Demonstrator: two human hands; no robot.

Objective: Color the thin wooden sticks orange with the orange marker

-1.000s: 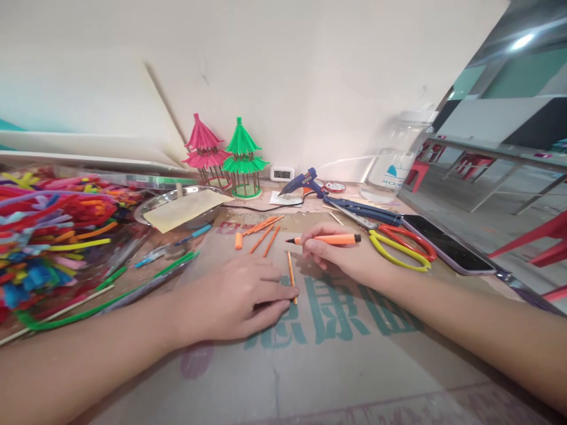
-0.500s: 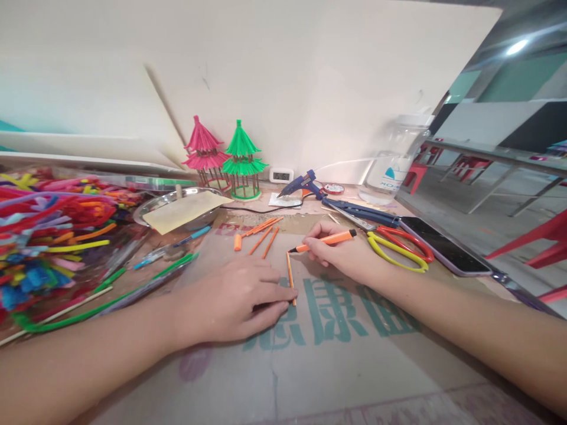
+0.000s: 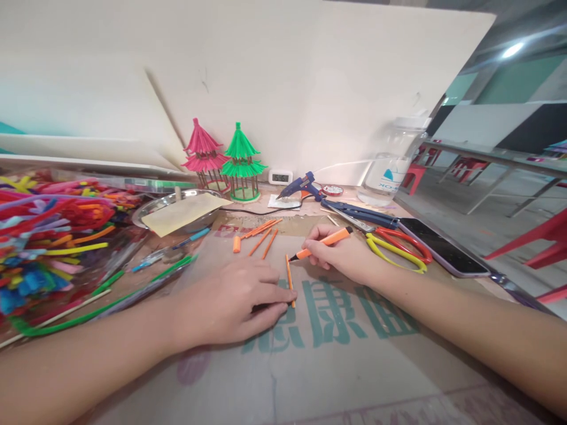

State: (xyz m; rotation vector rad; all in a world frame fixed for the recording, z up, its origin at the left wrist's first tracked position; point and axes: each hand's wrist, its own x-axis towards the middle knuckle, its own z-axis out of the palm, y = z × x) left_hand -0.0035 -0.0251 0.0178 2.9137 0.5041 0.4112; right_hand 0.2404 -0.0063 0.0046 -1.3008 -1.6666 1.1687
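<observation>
My right hand (image 3: 325, 248) is closed round an orange marker (image 3: 334, 236), its dark tip at the upper part of a thin orange stick (image 3: 290, 277). The fingertips of my left hand (image 3: 241, 301) press the lower part of that stick against the covered table top (image 3: 345, 378); its other fingers are bent over the surface. Beyond my left hand lie several orange sticks (image 3: 260, 241) and the orange marker cap (image 3: 237, 244).
Pipe cleaners (image 3: 57, 236) fill the left side, near a metal bowl (image 3: 153, 206) with yellow paper (image 3: 183, 213). Pink (image 3: 202, 147) and green (image 3: 241, 168) pavilions, a glue gun (image 3: 299, 186) and a bottle (image 3: 390, 165) stand behind. Scissors (image 3: 394, 251) and a phone (image 3: 443, 248) lie right.
The marker's tip has moved slightly down along the stick, and the marker tilts more steeply. My left hand keeps its place on the stick.
</observation>
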